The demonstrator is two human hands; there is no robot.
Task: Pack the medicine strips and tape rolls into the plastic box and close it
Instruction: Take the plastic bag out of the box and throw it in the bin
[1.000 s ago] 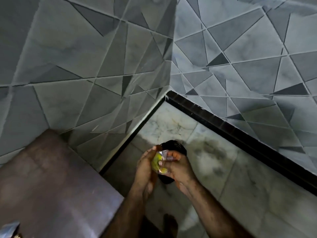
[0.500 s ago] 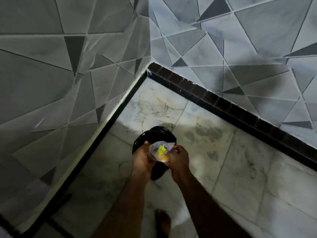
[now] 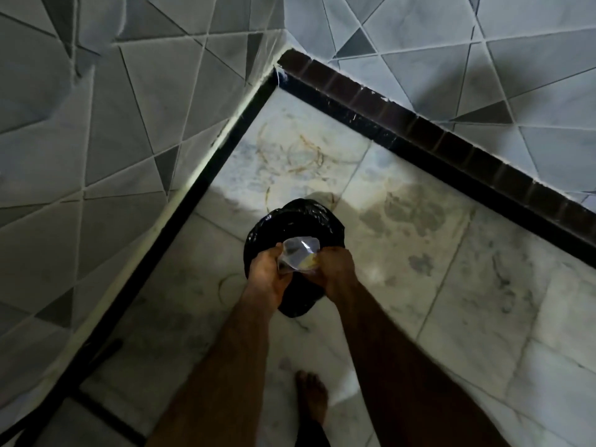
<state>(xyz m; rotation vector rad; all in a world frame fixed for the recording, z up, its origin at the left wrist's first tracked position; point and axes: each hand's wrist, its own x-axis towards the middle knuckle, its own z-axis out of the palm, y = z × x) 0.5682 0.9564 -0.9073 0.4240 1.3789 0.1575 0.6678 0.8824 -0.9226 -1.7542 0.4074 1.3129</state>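
**A clear wrapper over the bin, no packing yet**

My fingers [image 3: 314,261] pinch a crumpled clear plastic wrapper [image 3: 298,254] from both sides: left hand [image 3: 266,274] at 9 o'clock of it, right hand [image 3: 335,272] at 3 o'clock. Something yellow shows inside; I cannot tell what. Under my hands stands a bin with black bag [image 3: 290,222] on the marble floor [image 3: 419,253]. The plastic box, strips and tape rolls are not visible. I judge this is clearing waste; next I must let go over the bin.

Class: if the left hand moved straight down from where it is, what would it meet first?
Most likely the black bag under the left hand, which grips the clear wrapper; how far below is unclear.
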